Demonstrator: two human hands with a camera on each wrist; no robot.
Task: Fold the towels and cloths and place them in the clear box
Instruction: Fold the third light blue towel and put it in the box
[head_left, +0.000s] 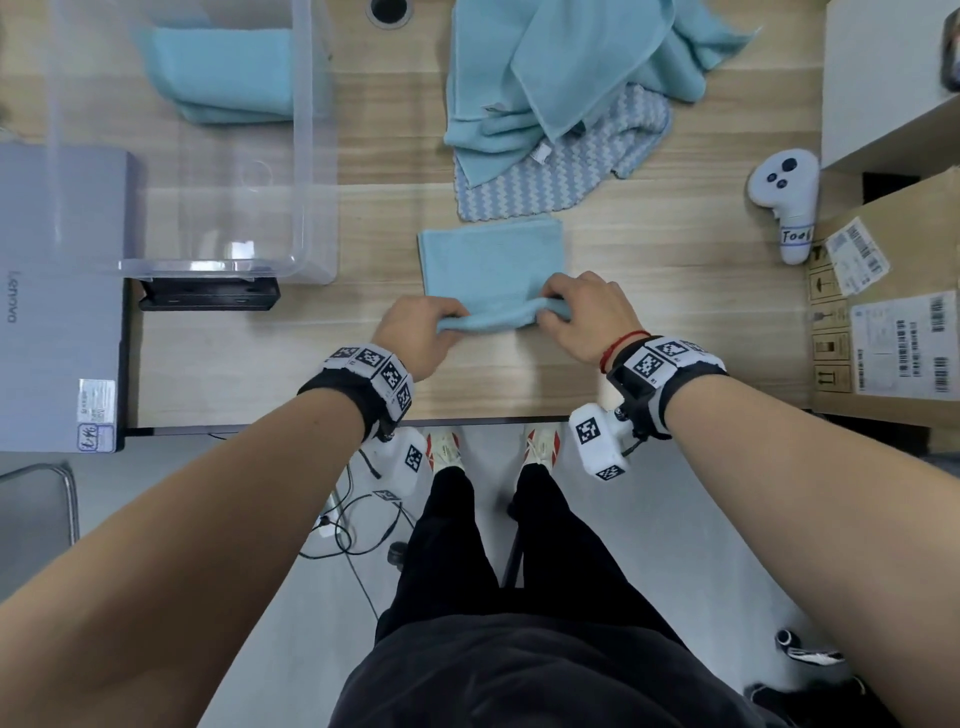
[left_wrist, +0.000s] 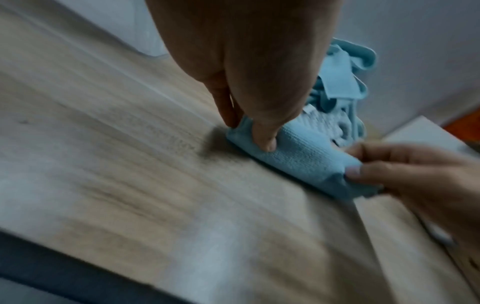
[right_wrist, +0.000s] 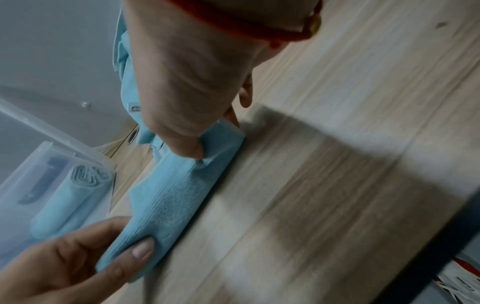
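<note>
A light blue cloth (head_left: 491, 265) lies flat on the wooden table, its near edge rolled up. My left hand (head_left: 423, 332) pinches the roll's left end (left_wrist: 249, 133). At the roll's right end (right_wrist: 221, 142), my right hand (head_left: 576, 312) grips it with thumb and fingers. The rolled part (right_wrist: 171, 195) runs between both hands. The clear box (head_left: 208, 156) stands at the back left and holds a folded blue towel (head_left: 223, 73). Unfolded blue towels (head_left: 561, 67) lie heaped at the back, over a blue-and-white zigzag cloth (head_left: 561, 176).
A grey laptop (head_left: 57, 291) lies at the left, partly under the box. A white controller (head_left: 787, 202) and cardboard boxes (head_left: 893, 312) stand at the right. A black bracket (head_left: 208, 293) sits in front of the box. The table's front edge (head_left: 467, 418) runs just behind my wrists.
</note>
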